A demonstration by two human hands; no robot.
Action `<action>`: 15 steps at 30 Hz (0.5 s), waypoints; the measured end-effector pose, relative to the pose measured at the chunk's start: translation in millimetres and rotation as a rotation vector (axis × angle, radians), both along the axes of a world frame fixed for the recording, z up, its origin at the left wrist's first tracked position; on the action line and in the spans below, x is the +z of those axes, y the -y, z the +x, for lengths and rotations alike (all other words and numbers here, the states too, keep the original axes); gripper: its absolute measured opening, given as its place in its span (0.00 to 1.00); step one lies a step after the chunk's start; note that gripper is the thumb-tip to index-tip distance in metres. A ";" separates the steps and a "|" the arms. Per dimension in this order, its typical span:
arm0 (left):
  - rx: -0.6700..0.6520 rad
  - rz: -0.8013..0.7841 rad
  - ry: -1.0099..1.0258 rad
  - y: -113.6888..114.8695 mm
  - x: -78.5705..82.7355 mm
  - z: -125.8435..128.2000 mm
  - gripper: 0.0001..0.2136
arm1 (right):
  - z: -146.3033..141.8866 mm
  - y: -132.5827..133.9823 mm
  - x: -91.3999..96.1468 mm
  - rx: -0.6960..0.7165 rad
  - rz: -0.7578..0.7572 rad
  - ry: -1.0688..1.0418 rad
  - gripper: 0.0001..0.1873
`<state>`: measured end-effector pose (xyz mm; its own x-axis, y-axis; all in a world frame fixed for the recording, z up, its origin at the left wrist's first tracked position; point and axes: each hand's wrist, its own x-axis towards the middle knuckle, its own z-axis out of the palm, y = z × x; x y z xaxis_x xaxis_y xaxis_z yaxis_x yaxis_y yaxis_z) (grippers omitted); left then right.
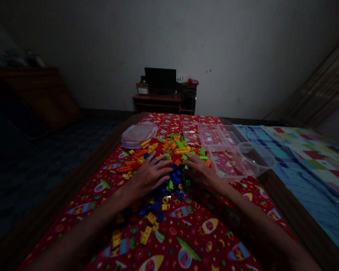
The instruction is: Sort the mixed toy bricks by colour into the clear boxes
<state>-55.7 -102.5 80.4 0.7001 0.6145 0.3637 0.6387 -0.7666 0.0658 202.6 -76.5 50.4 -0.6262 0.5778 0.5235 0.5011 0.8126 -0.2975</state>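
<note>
A heap of small plastic building bricks (164, 150) in red, yellow, green, orange and blue lies on a red patterned tablecloth (186, 233). My left hand (148, 175) rests palm down on the near left side of the heap, fingers spread flat. On the near right side my right hand (200, 169) also lies flat, fingers stretched toward the left hand. Blue bricks (173, 178) sit between the two hands. Neither hand holds anything.
Clear plastic boxes (220, 146) and a round clear tub (257, 158) stand right of the heap. A stack of clear lids (138, 134) lies at the back left. Loose yellow bricks (147, 233) are scattered nearer me. A desk with a monitor (161, 81) stands by the far wall.
</note>
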 end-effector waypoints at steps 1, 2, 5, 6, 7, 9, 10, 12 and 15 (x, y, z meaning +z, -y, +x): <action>0.017 -0.032 0.036 0.3 1.0 -8.5 0.12 | 4.0 4.3 4.2 -0.039 -0.019 -0.034 0.14; 0.038 -0.058 0.071 3.4 0.7 -18.4 0.13 | 8.6 11.3 6.5 -0.091 -0.031 -0.067 0.14; 0.138 -0.059 0.158 28.7 -9.7 -54.6 0.16 | 23.8 43.0 -2.0 -0.245 -0.042 -0.080 0.17; 0.179 -0.045 0.169 41.6 -16.8 -67.7 0.18 | 28.2 54.7 -9.4 -0.276 -0.045 -0.032 0.20; 0.234 -0.064 0.150 55.8 -25.7 -80.6 0.21 | 31.8 65.6 -18.1 -0.300 -0.045 0.027 0.24; 0.376 -0.103 0.147 85.3 -46.8 -103.3 0.29 | 35.3 82.5 -35.9 -0.318 -0.026 0.125 0.31; 0.452 -0.128 0.168 99.1 -58.0 -112.1 0.33 | 34.9 87.5 -43.2 -0.327 -0.015 0.155 0.33; 0.515 -0.203 0.177 121.4 -78.1 -121.9 0.41 | 29.0 89.7 -51.9 -0.338 -0.005 0.183 0.37; 0.517 -0.221 0.166 135.0 -95.5 -115.3 0.50 | 8.4 76.8 -51.1 -0.301 -0.006 0.175 0.37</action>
<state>-171.0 -237.5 -15.1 0.2339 0.9347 0.2676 0.8934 -0.3152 0.3200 211.0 -153.3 -0.7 -0.5073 0.7528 0.4193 0.7617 0.6193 -0.1903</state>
